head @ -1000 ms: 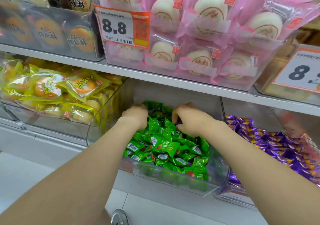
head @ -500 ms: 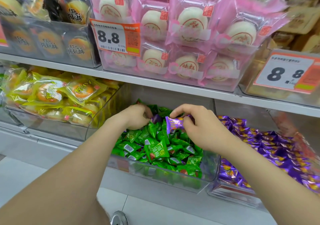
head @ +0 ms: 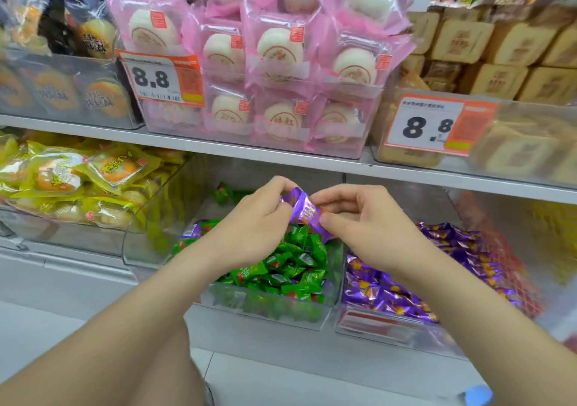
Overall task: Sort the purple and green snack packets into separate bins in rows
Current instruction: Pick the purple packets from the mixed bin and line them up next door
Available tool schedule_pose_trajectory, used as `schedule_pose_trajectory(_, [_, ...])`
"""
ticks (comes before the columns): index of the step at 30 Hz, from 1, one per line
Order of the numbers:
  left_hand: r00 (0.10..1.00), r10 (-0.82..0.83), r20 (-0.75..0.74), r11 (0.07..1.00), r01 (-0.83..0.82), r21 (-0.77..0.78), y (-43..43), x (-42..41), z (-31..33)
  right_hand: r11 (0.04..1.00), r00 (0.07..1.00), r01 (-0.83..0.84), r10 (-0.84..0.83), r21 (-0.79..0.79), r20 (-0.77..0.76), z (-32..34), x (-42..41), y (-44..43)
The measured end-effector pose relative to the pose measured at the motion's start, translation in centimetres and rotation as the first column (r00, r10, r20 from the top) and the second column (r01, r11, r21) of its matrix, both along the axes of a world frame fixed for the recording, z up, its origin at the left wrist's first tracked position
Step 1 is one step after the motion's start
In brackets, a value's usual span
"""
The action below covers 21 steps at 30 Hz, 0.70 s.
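Now, from my head camera: my left hand [head: 259, 221] and right hand [head: 365, 221] each pinch one purple packet [head: 304, 210], held above the green packets [head: 290, 268] in their clear bin [head: 265, 312]; the purple bin [head: 390, 330] stands just right.

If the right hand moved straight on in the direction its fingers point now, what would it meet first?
Most likely the left hand. The right hand points to the left, and both hands pinch the same purple packet, so only that packet lies between the fingertips. The exact depth is unclear.
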<state>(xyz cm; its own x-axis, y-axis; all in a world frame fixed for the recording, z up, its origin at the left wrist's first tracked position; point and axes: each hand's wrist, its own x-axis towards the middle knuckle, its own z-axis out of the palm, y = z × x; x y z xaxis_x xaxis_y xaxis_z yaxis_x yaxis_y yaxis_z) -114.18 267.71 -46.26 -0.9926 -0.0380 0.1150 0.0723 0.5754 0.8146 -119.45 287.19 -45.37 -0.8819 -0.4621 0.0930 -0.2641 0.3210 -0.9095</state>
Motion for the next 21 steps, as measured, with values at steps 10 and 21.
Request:
schedule_pose_trajectory(10, [0.994, -0.038, -0.101, 0.989, 0.023, -0.144, 8.3, -0.7, 0.2, 0.987, 1.0, 0.031, -0.031, 0.16, -0.005, 0.7, -0.6, 10.6])
schedule_pose_trajectory(21, [0.892, -0.287, -0.35, 0.871, 0.092, -0.482, 10.0, -1.9, -3.3, 0.802, 0.958, 0.08, 0.102, 0.592, -0.268, -4.3, -1.2, 15.7])
